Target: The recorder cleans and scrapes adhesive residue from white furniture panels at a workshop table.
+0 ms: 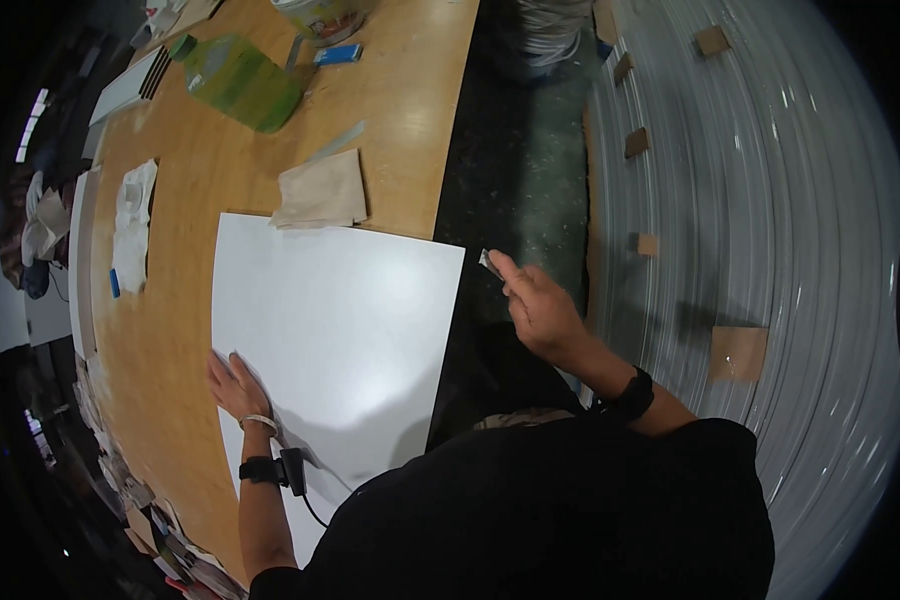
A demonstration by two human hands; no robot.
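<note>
A large glossy white sheet (pixel 340 300) lies on the wooden table, its right edge reaching past the table's side. My left hand (pixel 235 388) rests on the sheet's left edge, fingers stretched out. Off the sheet's right edge, over the dark floor, my right hand (pixel 540 308) is closed, its index finger extended along a small flat silver-grey piece (pixel 486 262). Its exact kind is too small to make out, and most of it is hidden by the fingers. A folded tan cloth or paper (pixel 322 190) touches the sheet's far edge.
A green-tinted plastic bottle (pixel 240 83) lies on the table (pixel 400 150) beyond, near a blue box (pixel 338 55) and a tub (pixel 320 18). White crumpled paper (pixel 133 225) sits at left. Stacked plastic-wrapped panels (pixel 770 200) stand at right.
</note>
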